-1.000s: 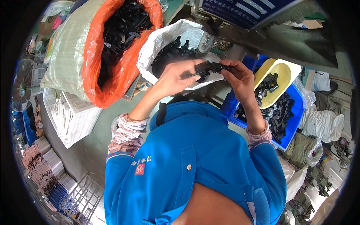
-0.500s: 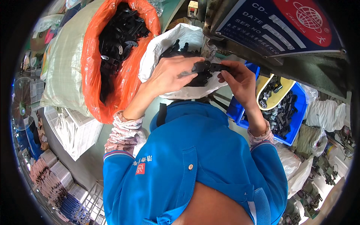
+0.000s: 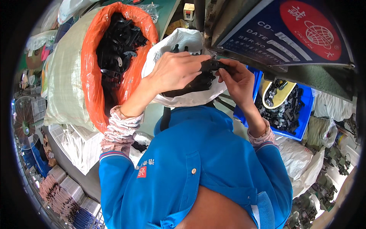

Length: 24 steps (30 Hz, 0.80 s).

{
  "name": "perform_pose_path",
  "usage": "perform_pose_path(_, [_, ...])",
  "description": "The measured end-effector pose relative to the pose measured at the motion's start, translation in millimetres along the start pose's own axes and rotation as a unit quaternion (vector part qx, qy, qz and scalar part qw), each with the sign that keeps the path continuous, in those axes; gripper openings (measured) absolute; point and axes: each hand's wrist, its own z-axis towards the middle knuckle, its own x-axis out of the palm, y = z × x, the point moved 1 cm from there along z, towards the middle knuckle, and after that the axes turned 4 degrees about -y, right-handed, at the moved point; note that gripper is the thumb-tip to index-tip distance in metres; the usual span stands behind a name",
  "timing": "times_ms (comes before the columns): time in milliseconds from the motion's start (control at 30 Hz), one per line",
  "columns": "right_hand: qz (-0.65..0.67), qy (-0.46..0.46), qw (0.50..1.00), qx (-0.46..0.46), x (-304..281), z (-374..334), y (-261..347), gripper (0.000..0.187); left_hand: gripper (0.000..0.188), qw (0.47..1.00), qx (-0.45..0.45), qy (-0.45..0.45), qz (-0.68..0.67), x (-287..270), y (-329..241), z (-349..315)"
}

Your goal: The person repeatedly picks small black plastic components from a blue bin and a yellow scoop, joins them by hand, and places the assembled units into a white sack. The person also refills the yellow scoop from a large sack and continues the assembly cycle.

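Note:
Above a white woven sack (image 3: 218, 91), both my hands meet at a small elongated black part (image 3: 214, 65). My left hand (image 3: 173, 72) comes in from the left with curled fingers, its index finger stretched along the part's upper side. From the right, my right hand (image 3: 239, 78) pinches the part's other end between thumb and fingers. Exactly how the left fingers grip is partly hidden behind the back of that hand. Loose black parts (image 3: 190, 87) of similar colour fill the sack below.
Left stands a large sack with an orange liner (image 3: 88, 76), full of black pieces. A dark machine with a blue plate (image 3: 282, 34) overhangs at upper right. Beneath it, a blue bin (image 3: 306, 110) holds black parts and a yellow scoop-like container (image 3: 284, 100). A white crate (image 3: 89, 152) sits lower left.
My left hand has turned, showing more of its back, and its fingers are more curled. The right hand stays pinched on the black part. The whole view has shifted slightly.

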Motion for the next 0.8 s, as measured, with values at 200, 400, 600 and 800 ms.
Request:
perform_pose_path(200, [-0.006,-0.023,0.999,-0.039,3,2,2,0.027,0.015,0.998,0.062,-0.01,0.017,-6,14,12])
perform_pose_path(400, [-0.034,-0.042,0.997,-0.063,6,2,8,0.024,0.017,0.996,0.084,0.001,0.017,-12,18,18])
perform_pose_path(600, [-0.012,-0.053,0.998,-0.04,-2,13,2,0.019,0.02,0.998,0.057,0.01,-0.016,-7,24,29])
perform_pose_path(800, [0.03,0.017,0.998,0.058,-15,26,-16,0.023,0.024,0.985,-0.099,0.122,-0.073,-2,28,25])
